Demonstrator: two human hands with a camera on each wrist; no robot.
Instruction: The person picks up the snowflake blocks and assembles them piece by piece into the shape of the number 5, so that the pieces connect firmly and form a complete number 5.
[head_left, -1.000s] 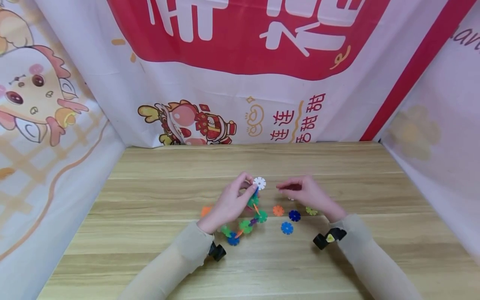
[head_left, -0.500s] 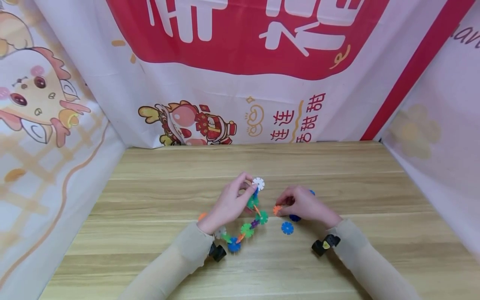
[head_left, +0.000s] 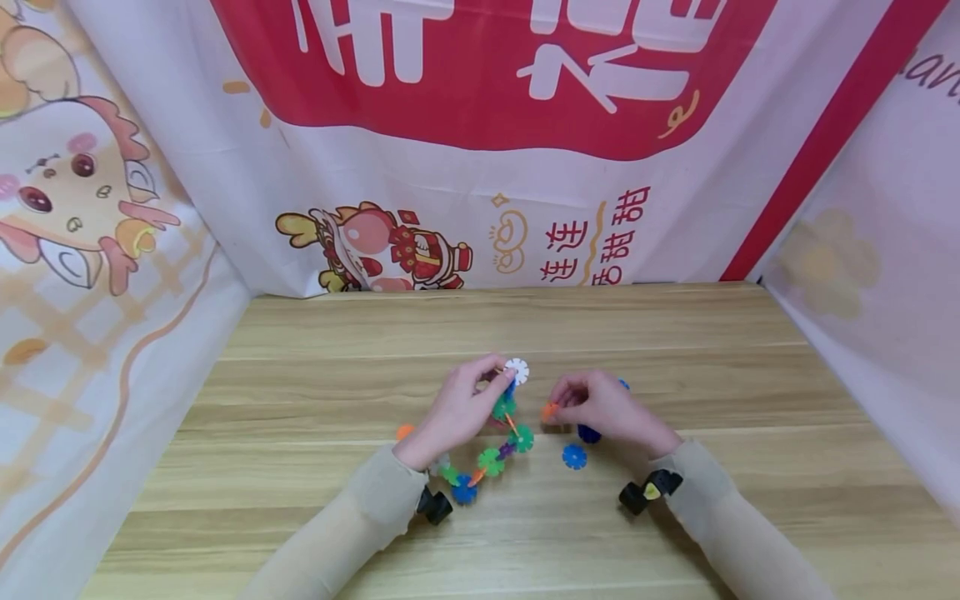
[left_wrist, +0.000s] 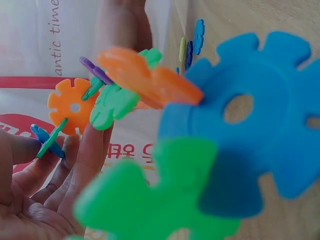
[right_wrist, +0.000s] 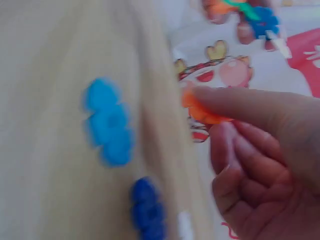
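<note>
My left hand (head_left: 461, 408) pinches one end of a chain of slotted, flower-shaped plastic discs. At that end a white disc (head_left: 517, 372) stands out past the fingertips. Green discs (head_left: 491, 461), a blue disc (head_left: 464, 489) and small orange and purple ones make up the rest, looping down and back under the wrist. In the left wrist view a large blue disc (left_wrist: 280, 110) of the chain hangs close to the camera. To the right, my right hand (head_left: 607, 408) pinches a loose orange disc (right_wrist: 202, 111) between thumb and finger, apart from the chain.
A light blue disc (head_left: 574, 457) lies on the wooden table (head_left: 675, 333) in front of the right hand. Beside it a dark blue disc (head_left: 589, 434) is partly covered by that hand. A printed cloth (head_left: 450, 183) hangs along the back edge.
My right hand has come down and left, taken hold of the orange disc and lifted it off the table. My left hand stays nearly in place with the chain.
</note>
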